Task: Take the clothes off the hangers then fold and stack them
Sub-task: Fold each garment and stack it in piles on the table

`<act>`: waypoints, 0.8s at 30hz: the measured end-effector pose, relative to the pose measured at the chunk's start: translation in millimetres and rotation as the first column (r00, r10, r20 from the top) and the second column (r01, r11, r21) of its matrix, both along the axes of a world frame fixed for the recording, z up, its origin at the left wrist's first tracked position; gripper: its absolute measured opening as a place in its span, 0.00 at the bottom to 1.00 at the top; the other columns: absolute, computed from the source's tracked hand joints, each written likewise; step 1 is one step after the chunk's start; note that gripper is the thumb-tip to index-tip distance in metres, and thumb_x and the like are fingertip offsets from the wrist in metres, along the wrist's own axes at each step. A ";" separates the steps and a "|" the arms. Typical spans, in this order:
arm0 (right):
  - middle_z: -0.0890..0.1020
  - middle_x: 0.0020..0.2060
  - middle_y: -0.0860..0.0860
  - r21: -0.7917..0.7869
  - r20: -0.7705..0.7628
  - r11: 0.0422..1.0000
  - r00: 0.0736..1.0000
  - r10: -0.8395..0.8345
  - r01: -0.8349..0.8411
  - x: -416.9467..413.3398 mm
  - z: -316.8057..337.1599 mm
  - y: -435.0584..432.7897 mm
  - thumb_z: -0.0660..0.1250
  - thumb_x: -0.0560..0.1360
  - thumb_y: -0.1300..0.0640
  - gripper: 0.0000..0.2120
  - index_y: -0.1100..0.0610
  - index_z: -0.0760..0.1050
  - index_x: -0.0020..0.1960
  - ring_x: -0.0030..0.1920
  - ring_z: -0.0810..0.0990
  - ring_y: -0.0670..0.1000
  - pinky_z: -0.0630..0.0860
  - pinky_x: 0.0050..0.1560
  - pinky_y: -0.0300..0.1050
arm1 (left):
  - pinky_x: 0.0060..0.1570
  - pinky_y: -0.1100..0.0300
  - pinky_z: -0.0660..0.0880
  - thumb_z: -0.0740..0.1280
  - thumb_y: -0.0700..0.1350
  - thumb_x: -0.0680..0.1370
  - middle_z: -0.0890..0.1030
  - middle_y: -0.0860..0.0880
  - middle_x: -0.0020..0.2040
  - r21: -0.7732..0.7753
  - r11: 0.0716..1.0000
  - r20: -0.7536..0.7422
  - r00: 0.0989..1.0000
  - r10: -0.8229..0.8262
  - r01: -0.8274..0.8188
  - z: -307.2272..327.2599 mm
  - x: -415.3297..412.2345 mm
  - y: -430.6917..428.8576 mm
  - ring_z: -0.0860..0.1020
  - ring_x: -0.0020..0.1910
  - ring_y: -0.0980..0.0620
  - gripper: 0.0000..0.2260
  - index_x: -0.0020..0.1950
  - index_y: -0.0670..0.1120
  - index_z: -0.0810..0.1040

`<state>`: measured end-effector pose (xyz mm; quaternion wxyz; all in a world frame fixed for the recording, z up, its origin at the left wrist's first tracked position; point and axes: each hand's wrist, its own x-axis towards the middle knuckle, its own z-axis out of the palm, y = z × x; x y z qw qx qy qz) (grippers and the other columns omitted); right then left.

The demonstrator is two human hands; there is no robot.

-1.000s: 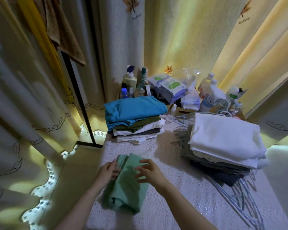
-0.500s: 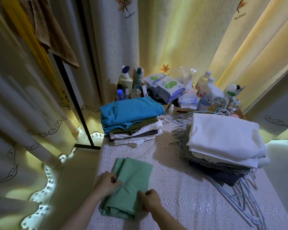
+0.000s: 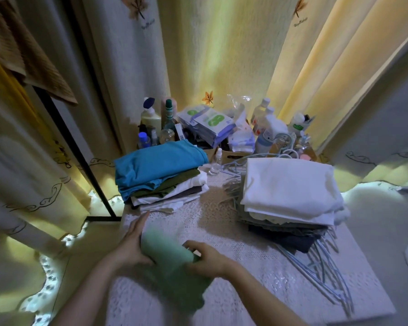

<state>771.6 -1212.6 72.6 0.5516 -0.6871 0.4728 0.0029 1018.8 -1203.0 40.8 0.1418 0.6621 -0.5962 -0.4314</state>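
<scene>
While pale yellow curtains are hanging all around the back, the bench is sitting in front of them under a white lacy cover and carrying pretty much everything. On its right side a pile of clothes is lying with a big white piece on top and darker stuff underneath. A bunch of light blue hangers is sticking out from under it toward the near right corner. Over on the far left a folded stack is sitting with a blue piece on top, then olive and white layers below.

Near the front edge, left of the middle, a green garment is lying partly folded between both hands, kinda blurry. The left hand is lying along its left side with fingers stretched out straight, pressing against the fabric. The right hand is curling its fingers over the right part of the cloth and gripping it. At the back, bottles and packets are crowding together.
</scene>
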 end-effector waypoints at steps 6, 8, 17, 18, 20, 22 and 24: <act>0.80 0.53 0.51 -0.132 -0.035 0.981 0.990 0.138 -0.141 -87.8 57.6 -23.6 0.67 0.74 0.55 0.15 0.52 0.75 0.60 0.49 0.77 0.46 0.76 0.52 0.45 | 0.49 0.76 0.73 0.78 0.60 0.59 0.80 0.70 0.52 0.183 0.961 -0.416 0.902 -0.115 0.207 29.1 -65.6 -3.5 0.75 0.62 0.59 0.30 0.58 0.58 0.74; 0.82 0.52 0.51 0.050 0.157 0.977 0.964 -0.214 0.208 -125.1 72.6 -22.4 0.69 0.74 0.49 0.15 0.49 0.76 0.60 0.50 0.80 0.47 0.77 0.52 0.48 | 0.44 0.71 0.77 0.77 0.59 0.61 0.84 0.63 0.48 0.246 0.965 -0.544 0.836 0.064 0.086 35.9 -91.8 -9.1 0.81 0.54 0.57 0.26 0.55 0.52 0.77; 0.80 0.60 0.53 0.216 0.510 0.739 0.572 -0.642 0.638 -221.8 122.7 -19.3 0.74 0.66 0.54 0.29 0.45 0.70 0.65 0.57 0.81 0.54 0.79 0.50 0.48 | 0.33 0.64 0.79 0.78 0.65 0.51 0.86 0.52 0.44 0.117 0.992 -0.756 0.642 0.125 -0.055 136.6 -197.3 -64.3 0.84 0.42 0.53 0.36 0.52 0.48 0.78; 0.79 0.61 0.54 0.155 0.545 0.719 0.549 -0.634 0.677 -228.8 141.1 -31.4 0.73 0.66 0.54 0.28 0.43 0.70 0.63 0.57 0.80 0.54 0.79 0.50 0.48 | 0.34 0.64 0.79 0.78 0.66 0.51 0.86 0.51 0.46 0.072 0.996 -0.768 0.633 0.092 -0.058 151.0 -206.6 -77.9 0.84 0.43 0.53 0.36 0.52 0.48 0.78; 0.79 0.59 0.53 0.029 0.604 0.689 0.537 -0.589 0.724 -245.4 176.4 -58.2 0.73 0.67 0.53 0.26 0.40 0.71 0.62 0.54 0.82 0.53 0.80 0.47 0.47 | 0.36 0.63 0.79 0.76 0.61 0.60 0.85 0.48 0.51 -0.025 0.994 -0.778 0.627 0.046 -0.104 173.5 -224.5 -109.6 0.84 0.45 0.53 0.28 0.54 0.48 0.78; 0.80 0.56 0.53 -0.068 0.611 0.651 0.547 -0.572 0.756 -261.6 198.0 -86.6 0.74 0.69 0.52 0.27 0.41 0.69 0.64 0.51 0.83 0.52 0.80 0.43 0.43 | 0.37 0.64 0.80 0.73 0.57 0.66 0.84 0.52 0.52 -0.126 0.978 -0.756 0.654 0.014 -0.167 186.7 -241.8 -141.6 0.84 0.44 0.56 0.21 0.55 0.50 0.77; 0.80 0.56 0.54 -0.111 0.520 0.630 0.585 -0.622 0.769 -274.2 197.6 -112.7 0.73 0.71 0.52 0.28 0.45 0.66 0.68 0.49 0.83 0.53 0.81 0.40 0.43 | 0.41 0.63 0.79 0.73 0.53 0.70 0.82 0.54 0.54 -0.179 0.958 -0.655 0.754 0.053 -0.223 178.5 -257.5 -166.4 0.83 0.46 0.56 0.23 0.61 0.48 0.72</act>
